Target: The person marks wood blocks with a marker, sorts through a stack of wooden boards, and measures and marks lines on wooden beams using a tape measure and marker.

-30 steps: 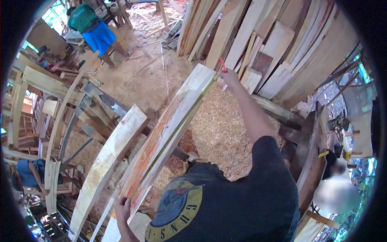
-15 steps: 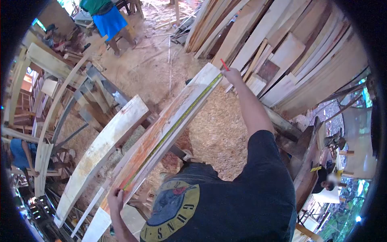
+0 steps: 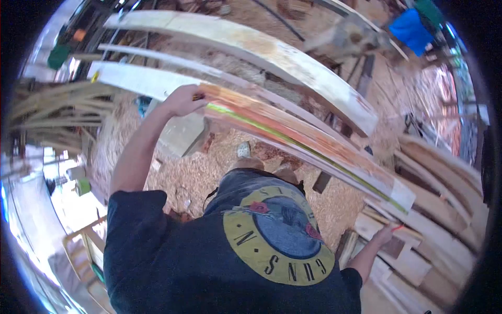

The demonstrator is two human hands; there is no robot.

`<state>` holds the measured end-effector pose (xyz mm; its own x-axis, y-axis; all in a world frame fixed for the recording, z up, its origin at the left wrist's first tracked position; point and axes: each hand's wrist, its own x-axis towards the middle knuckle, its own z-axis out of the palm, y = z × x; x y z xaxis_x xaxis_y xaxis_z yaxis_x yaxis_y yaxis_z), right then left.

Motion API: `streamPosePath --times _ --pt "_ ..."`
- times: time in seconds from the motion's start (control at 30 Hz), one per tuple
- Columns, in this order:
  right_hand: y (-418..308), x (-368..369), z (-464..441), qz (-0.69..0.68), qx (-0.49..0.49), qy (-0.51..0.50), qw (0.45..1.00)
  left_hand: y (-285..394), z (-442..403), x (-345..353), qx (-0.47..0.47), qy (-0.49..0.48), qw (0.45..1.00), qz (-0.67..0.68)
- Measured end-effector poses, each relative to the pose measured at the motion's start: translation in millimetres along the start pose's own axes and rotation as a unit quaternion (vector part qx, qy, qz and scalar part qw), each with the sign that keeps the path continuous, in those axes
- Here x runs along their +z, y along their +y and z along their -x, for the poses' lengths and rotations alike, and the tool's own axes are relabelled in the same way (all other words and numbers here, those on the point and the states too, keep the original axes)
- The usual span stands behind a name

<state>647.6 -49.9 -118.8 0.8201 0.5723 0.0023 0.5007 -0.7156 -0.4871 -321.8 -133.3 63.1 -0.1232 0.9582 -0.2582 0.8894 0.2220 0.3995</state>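
Because the left hand (image 3: 183, 100), fingers curled shut, grips one end of a narrow yellow-green measuring tape (image 3: 282, 136), a sideways tug could skew it—or unseat its far end. That end reaches the right end of a long, pale-and-orange wooden plank (image 3: 141, 80); just beyond, the right hand (image 3: 386, 234) pinches a slim red stick (image 3: 398, 228). Lengthwise, the tape slants down rightward, near the plank's lower edge.
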Motion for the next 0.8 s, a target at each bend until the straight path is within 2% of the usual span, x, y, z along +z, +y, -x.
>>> streamPosePath --times 0.03,0.07,0.1,0.17,0.23,0.33,0.37,0.5,0.6,0.73,0.8 --pt "-8 -4 26 -0.002 0.013 -0.019 1.0 -11 -5 6 0.003 -0.005 1.0 -0.004" --pt "-20 -6 40 0.042 0.074 -0.023 0.996 -21 -7 9 0.004 -0.01 1.0 -0.01" --pt "13 3 22 0.103 -0.013 -0.045 0.994 -29 -8 12 0.008 -0.016 1.0 -0.015" --pt "9 7 36 0.149 -0.064 -0.053 0.985 -43 -4 8 0.022 -0.023 0.999 0.01" --pt "-25 -7 93 0.123 0.004 -0.033 0.992 -53 0 4 0.025 -0.026 0.999 0.028" --pt "-33 -2 118 0.137 -0.006 -0.009 0.991 -71 5 2 0.041 -0.031 0.998 0.027" --pt "-31 -1 124 0.147 -0.039 -0.012 0.988 -79 5 4 0.047 -0.033 0.998 0.033" --pt "-43 -2 156 0.097 -0.006 -0.021 0.995 -92 4 5 0.051 -0.043 0.996 0.052" --pt "-44 -3 172 0.133 -0.024 -0.013 0.991 -105 2 9 0.058 -0.047 0.996 0.053" --pt "-48 -1 203 -0.033 -0.016 -0.033 0.999 -108 0 6 0.055 -0.084 0.993 0.066" --pt "-53 -4 211 0.009 -0.018 -0.043 0.999 -111 -2 8 0.061 -0.097 0.991 0.073"
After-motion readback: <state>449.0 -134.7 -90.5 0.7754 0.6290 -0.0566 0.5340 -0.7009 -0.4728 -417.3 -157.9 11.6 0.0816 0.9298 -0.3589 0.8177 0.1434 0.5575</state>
